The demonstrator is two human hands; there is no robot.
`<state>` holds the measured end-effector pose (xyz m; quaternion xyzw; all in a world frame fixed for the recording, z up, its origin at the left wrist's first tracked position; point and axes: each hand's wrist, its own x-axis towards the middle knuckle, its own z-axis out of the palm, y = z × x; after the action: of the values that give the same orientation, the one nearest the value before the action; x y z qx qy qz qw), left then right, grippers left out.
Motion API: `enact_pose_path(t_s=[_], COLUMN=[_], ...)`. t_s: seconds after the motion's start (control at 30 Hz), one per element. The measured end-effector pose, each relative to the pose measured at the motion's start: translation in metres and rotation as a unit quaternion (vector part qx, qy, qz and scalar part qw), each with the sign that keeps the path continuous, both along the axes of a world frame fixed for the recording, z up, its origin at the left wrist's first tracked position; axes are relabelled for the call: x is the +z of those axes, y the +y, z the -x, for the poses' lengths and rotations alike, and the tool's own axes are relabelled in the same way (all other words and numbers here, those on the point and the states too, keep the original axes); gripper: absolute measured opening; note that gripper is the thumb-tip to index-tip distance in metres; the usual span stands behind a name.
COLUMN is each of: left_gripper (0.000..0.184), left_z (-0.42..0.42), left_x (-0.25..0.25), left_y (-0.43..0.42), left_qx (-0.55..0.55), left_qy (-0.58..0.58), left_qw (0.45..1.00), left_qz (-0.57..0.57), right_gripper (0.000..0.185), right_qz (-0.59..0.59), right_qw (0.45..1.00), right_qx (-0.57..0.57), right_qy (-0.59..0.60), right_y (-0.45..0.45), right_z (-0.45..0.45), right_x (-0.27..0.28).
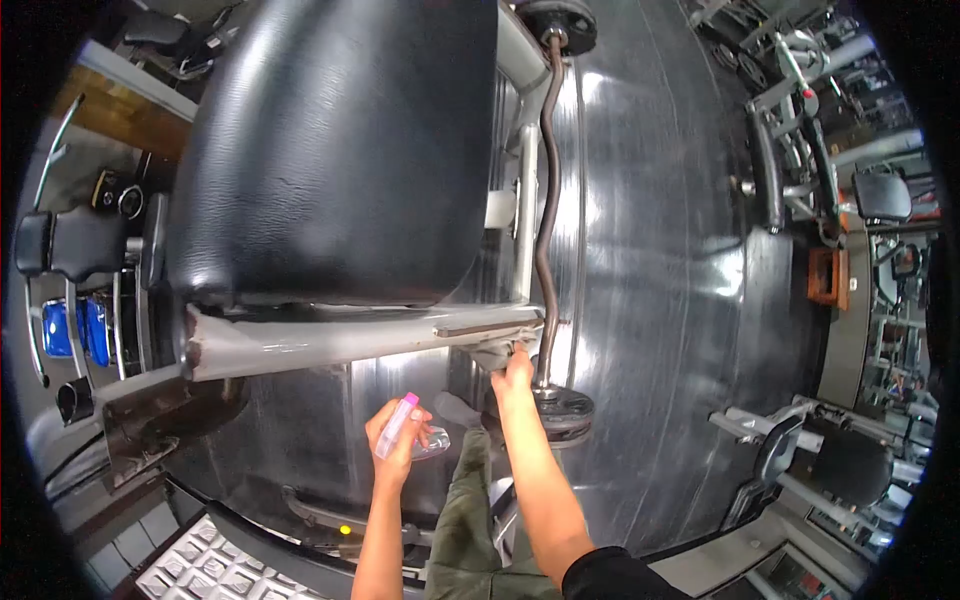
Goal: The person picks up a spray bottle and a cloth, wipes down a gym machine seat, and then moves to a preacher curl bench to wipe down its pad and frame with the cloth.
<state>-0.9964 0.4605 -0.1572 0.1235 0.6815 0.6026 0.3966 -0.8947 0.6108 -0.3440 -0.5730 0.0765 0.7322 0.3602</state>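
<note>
My left hand [393, 437] is closed around a clear spray bottle [430, 444] with a pink top, held below the light grey frame tube of a padded bench. In my right hand [513, 367] is a grey cloth [490, 351], pressed against the right end of that frame tube [320, 345]. The cloth hides part of the tube and my fingertips. Above the tube lies the large black pad [340, 150]. Just right of my right hand runs a wavy curl bar [547, 220] with black weight plates [563, 414] at its end.
Black rubber flooring [660, 300] stretches to the right. Other gym machines stand at the far left and right, one with a dark seat [852, 467]. An orange-brown box [828, 277] is by the right wall. My legs [465, 520] are below the tube, between my arms.
</note>
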Motion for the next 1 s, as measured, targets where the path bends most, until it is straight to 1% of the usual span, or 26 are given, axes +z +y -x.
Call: enact_pose_path(t_s=[0.03,0.1,0.13,0.17,0.23,0.27,0.3,0.33,0.37,0.43,0.5,0.53,0.57,0.63,0.67,0.7,0.77,0.8,0.83,0.9,0.93,0.97,1.0], left_gripper=[0.027,0.023,0.025,0.027,0.026,0.026,0.026,0.022,0.018,0.016,0.016,0.017,0.017,0.017,0.016,0.015,0.013,0.013,0.013,0.012,0.011,0.01,0.011], left_z=[-0.001,-0.005,-0.006,-0.009,-0.015,-0.018,-0.022,-0.026,-0.031,-0.044,-0.058,-0.065,-0.072,-0.089,-0.098,-0.107,-0.125,-0.132,-0.14,-0.155,-0.161,-0.17,-0.176], left_x=[0.001,0.004,0.007,0.01,0.018,0.024,0.03,0.036,0.041,0.042,0.046,0.059,0.066,0.069,0.067,0.067,0.078,0.087,0.097,0.108,0.107,0.107,0.112], left_y=[-0.001,-0.003,-0.001,0.001,0.006,0.008,0.011,0.013,0.015,0.017,0.024,0.033,0.039,0.046,0.05,0.054,0.065,0.073,0.081,0.089,0.091,0.093,0.097], left_qx=[0.008,0.028,0.032,0.036,0.053,0.06,0.073,0.08,0.087,0.123,0.157,0.177,0.194,0.243,0.281,0.302,0.338,0.356,0.378,0.42,0.418,0.416,0.424], left_qy=[-0.002,-0.006,-0.008,-0.01,-0.008,-0.009,0.001,0.0,0.0,0.014,0.046,0.071,0.08,0.087,0.075,0.074,0.066,0.075,0.066,0.066,0.086,0.105,0.112], left_qw=[1.0,0.999,0.999,0.999,0.999,0.998,0.997,0.997,0.996,0.992,0.986,0.981,0.978,0.966,0.957,0.95,0.938,0.931,0.922,0.904,0.903,0.902,0.898], left_qz=[-0.004,-0.014,-0.01,-0.006,-0.011,-0.007,-0.014,-0.016,-0.017,-0.021,-0.013,-0.016,-0.019,-0.013,-0.022,-0.022,-0.041,-0.042,-0.042,-0.05,-0.05,-0.049,-0.041], right_gripper=[0.034,0.034,0.035,0.035,0.034,0.034,0.034,0.033,0.033,0.038,0.038,0.039,0.039,0.04,0.042,0.046,0.048,0.048,0.044,0.042,0.042,0.042,0.043], right_qz=[-0.01,-0.02,-0.012,0.013,-0.019,-0.025,0.0,0.024,0.019,0.008,-0.012,-0.027,-0.031,-0.096,-0.072,-0.087,-0.121,-0.176,-0.252,-0.296,-0.336,-0.342,-0.356], right_qw=[1.0,0.994,0.994,0.989,0.973,0.97,0.956,0.938,0.931,0.891,0.864,0.845,0.834,0.811,0.793,0.78,0.729,0.69,0.647,0.563,0.547,0.528,0.472], right_qx=[0.009,0.092,0.105,0.147,0.202,0.214,0.261,0.31,0.325,0.416,0.469,0.504,0.518,0.554,0.575,0.57,0.632,0.677,0.711,0.763,0.758,0.767,0.8], right_qy=[0.0,-0.059,-0.031,0.001,0.111,0.117,0.136,0.154,0.164,0.18,0.184,0.177,0.185,0.163,0.189,0.244,0.233,0.184,0.108,0.114,0.115,0.125,0.101], right_y=[0.003,0.001,0.0,-0.001,-0.005,-0.003,0.004,0.012,0.019,0.035,0.055,0.066,0.076,0.098,0.113,0.124,0.146,0.158,0.163,0.183,0.188,0.196,0.204], right_z=[0.001,0.005,0.008,0.009,0.0,-0.006,-0.01,-0.014,-0.018,-0.03,-0.049,-0.058,-0.066,-0.068,-0.068,-0.068,-0.068,-0.067,-0.063,-0.062,-0.06,-0.061,-0.058], right_x=[0.013,0.047,0.076,0.096,0.102,0.108,0.124,0.14,0.155,0.179,0.175,0.176,0.178,0.195,0.208,0.207,0.191,0.183,0.24,0.224,0.218,0.213,0.215])
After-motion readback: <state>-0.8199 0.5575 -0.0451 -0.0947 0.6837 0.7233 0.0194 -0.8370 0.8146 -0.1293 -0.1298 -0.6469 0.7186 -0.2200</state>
